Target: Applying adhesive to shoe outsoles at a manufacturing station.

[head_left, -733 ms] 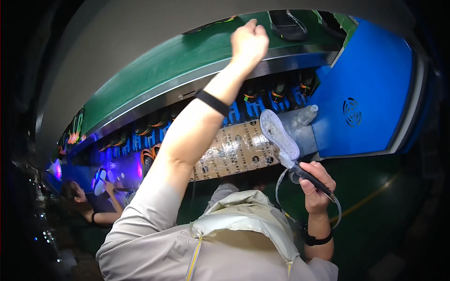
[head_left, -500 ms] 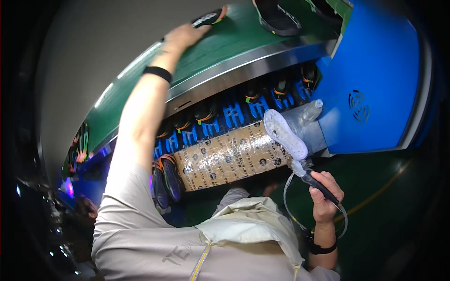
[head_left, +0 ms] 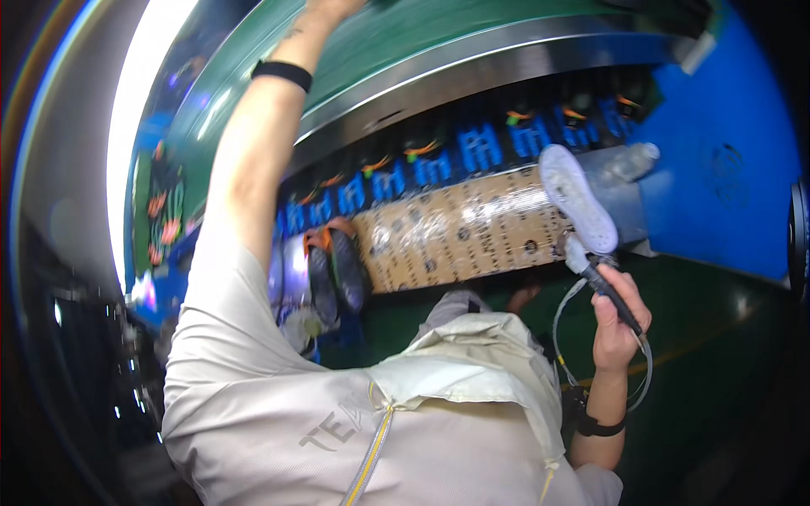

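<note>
A white shoe sole [head_left: 578,198] lies slantwise across the right-hand part of the counter [head_left: 616,201], its lower end reaching toward the person. Just below that end is the pale head of a black-handled tool [head_left: 618,304]; they overlap in the view, and whether they touch is not clear. The right grip [head_left: 618,341] is closed around the tool's handle, with the thumb on the near side and the fingers on the far side. A pale tube [head_left: 556,333] loops down from near the tool's head, and another length curves from the handle's rear end. A black wristband [head_left: 601,427] circles the right wrist.

Printed brown cardboard [head_left: 447,232] under shiny clear film covers much of the counter. A clear bottle [head_left: 631,162] lies near the sole, on its far right side. Beside the left end of the cardboard is a pair of dark shoes [head_left: 333,270] with orange trim.

The left arm stretches up over the green surface [head_left: 506,18] beyond its metal edge. The left grip [head_left: 334,7] is cut off by the upper border next to something dark, so whether it is open or holding anything cannot be told.

Under the metal edge stands a row of blue racks [head_left: 479,148] with dark, orange-trimmed shoes behind them. A blue housing [head_left: 717,202] rises on the right. The person wears a cream apron [head_left: 472,363].
</note>
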Demonstrator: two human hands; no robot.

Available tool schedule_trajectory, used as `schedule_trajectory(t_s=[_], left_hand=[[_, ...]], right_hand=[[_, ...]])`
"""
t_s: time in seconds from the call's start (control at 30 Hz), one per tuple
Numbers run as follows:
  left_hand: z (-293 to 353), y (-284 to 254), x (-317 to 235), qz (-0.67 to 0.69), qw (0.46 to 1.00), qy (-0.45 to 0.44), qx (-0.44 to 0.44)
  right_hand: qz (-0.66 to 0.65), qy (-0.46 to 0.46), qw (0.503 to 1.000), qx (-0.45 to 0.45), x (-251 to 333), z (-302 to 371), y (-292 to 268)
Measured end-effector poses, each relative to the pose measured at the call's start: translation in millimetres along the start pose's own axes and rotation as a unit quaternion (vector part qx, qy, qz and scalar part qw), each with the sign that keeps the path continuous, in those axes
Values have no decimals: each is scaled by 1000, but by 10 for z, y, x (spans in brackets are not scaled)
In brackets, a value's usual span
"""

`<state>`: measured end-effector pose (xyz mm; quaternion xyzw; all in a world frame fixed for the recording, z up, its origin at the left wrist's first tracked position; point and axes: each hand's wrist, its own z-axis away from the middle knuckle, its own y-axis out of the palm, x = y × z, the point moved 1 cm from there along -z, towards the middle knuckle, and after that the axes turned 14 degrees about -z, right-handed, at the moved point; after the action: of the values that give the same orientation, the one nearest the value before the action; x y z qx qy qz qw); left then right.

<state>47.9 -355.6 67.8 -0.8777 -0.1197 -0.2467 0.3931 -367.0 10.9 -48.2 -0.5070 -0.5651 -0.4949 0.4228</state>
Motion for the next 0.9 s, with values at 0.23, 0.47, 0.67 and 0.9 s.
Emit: schedule_trajectory(t_s=[0.23, 0.47, 0.67, 0.9], left_hand=[[2770, -1662, 536, 291, 934, -209, -18], [5991, -1692, -350, 98, 630, -486, 598], [5646, -1938, -643, 145, 687, -431, 567], [3365, -2514, -259, 476, 817, -194, 263]], right_hand=[[-49, 89, 988, 117, -147, -324, 450], [-8, 72, 981, 182, -308, -584, 718], [52, 106, 972, 203, -187, -505, 777], [-24, 59, 990, 130, 53, -376, 570]])
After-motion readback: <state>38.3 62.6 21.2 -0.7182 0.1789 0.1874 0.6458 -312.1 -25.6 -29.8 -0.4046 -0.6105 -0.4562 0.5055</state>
